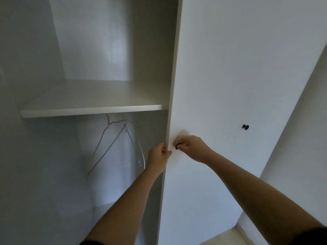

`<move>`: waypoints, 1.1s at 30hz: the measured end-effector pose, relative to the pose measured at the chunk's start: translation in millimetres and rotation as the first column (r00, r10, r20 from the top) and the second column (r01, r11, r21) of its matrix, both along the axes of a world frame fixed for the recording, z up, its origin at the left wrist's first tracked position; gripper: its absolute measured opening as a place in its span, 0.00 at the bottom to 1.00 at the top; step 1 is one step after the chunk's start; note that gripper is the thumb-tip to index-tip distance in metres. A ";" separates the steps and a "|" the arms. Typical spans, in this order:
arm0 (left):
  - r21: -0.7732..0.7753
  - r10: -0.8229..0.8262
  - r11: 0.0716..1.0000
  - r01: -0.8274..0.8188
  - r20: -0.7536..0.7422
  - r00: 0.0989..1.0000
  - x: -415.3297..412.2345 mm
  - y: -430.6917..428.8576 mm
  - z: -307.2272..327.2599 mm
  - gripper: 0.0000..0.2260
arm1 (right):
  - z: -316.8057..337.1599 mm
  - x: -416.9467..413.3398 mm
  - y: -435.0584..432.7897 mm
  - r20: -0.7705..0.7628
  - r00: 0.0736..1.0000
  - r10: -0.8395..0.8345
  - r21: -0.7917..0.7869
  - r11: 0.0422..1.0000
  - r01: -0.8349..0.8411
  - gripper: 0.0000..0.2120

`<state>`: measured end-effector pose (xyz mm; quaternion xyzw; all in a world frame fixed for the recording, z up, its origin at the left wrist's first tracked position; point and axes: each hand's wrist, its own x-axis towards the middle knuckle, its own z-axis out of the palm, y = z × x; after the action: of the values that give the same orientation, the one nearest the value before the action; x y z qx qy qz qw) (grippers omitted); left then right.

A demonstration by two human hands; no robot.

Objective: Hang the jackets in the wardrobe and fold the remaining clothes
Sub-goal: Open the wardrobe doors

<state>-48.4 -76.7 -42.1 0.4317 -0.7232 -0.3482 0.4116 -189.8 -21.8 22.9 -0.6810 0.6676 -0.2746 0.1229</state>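
We stand at the wardrobe [109, 50], working its door [221, 85]. Our left hand [159, 155] curls round the door's free edge, and our right hand [192, 147] pinches the black knob [177, 146] just beside that edge. No jackets are in view. Under the shelf [92, 110], bare wire hangers [106, 145] and a clear hanger [140, 156] hang near the door's edge. We judge this the access step. The next move calls for swinging the door clear, then taking a hanger.

White wardrobe door [230, 85], black knobs [245, 127], pale shelf [88, 110], thin metallic hangers [113, 138].
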 end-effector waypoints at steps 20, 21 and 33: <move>-0.080 -0.026 0.997 0.019 -0.091 0.996 -55.3 160.7 -12.8 0.10 | 46.0 -28.4 153.2 0.193 0.962 -0.194 -0.120 0.968 0.219 0.43; -0.089 -0.037 0.996 0.029 -0.087 0.995 -62.2 168.9 -12.9 0.11 | 47.8 -26.5 155.1 0.219 0.948 -0.230 -0.130 0.956 0.262 0.42; 0.045 -0.370 0.929 0.368 0.187 0.910 -150.1 233.4 -4.9 0.23 | 40.1 -103.4 213.8 0.206 0.907 -0.366 -0.138 0.907 0.398 0.33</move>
<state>-198.5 156.6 -47.0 0.3209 -0.8262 -0.3797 0.2650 -293.2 192.0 63.0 -0.5179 0.7478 -0.4104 0.0640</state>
